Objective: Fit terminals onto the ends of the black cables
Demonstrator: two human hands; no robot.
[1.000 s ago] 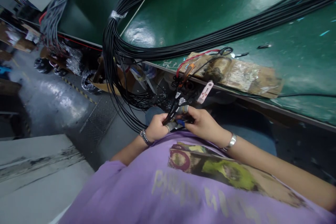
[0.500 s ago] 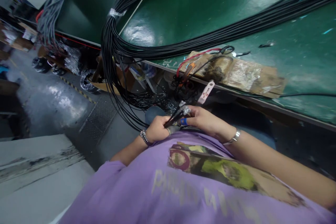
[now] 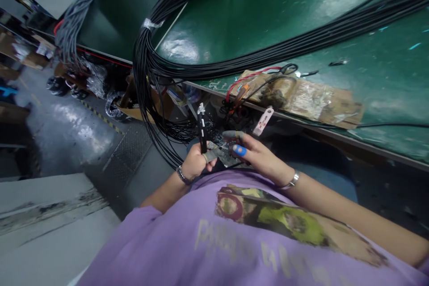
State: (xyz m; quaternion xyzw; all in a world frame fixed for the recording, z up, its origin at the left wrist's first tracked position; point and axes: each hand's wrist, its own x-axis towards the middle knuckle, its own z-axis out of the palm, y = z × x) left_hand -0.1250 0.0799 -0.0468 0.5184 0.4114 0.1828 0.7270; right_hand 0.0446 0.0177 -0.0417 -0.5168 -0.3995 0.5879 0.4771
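Black cable ends upright in the left hand, right hand free beside them

Head view: the landmark is the green table [image 3: 254,13]. In front of its near edge, and lower than its top, the left hand [image 3: 195,161] is wrapped around black cable ends [image 3: 202,129]. These stand nearly upright from the fist, with white bands along them and pale, silvery tips. The right hand [image 3: 253,154], also in front of the table edge, is apart from the cable ends; its fingers are loosely curved and nothing can be seen in them. The thumb has a blue cover [image 3: 239,150].

The step in hand looks to be gathering or lining up these ends. From here, a next move would seem to call for a steady left grip and a right hand brought in to the tips or bands.

A thick black cable bundle [image 3: 144,53] bends over the table's edge and hangs in front of it. Brown cardboard [image 3: 342,105] lies on the table near that edge, and a pale pinkish tag [image 3: 263,121] hangs just below it.

How many ends the left fist holds cannot be told, nor whether they join the hanging bundle. The right hand's lower fingers are hidden, and the clutter beneath the table is too dark to sort out.
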